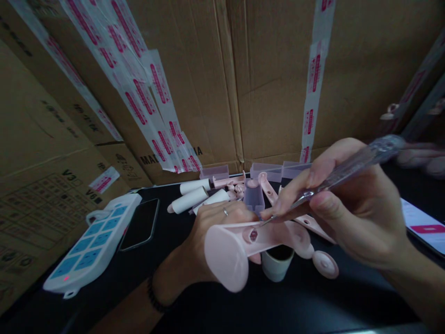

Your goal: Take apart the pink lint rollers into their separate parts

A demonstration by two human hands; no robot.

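Observation:
My left hand point(222, 215), with a ring and a dark wrist bracelet, is closed around a pale pink plastic bracket point(266, 236) with a round disc at its near end. A small hexagonal recess shows in its middle. My right hand point(361, 208) grips a slim pointed tool point(333, 178) with a clear handle; its thin metal tip touches the bracket beside the recess. Whether it is a screwdriver or another tool, I cannot tell. Below the bracket stands a small white cup-shaped piece point(276, 266) with a dark inside. A pink round cap point(326, 264) lies beside it.
Behind my hands lie white rolls point(189, 199), more pink brackets point(267, 188) and translucent purple trays point(266, 171). A power strip point(95, 241) and a dark phone point(141, 225) are at left, a lit phone point(426, 222) at right. Taped cardboard boxes point(271, 83) wall the back.

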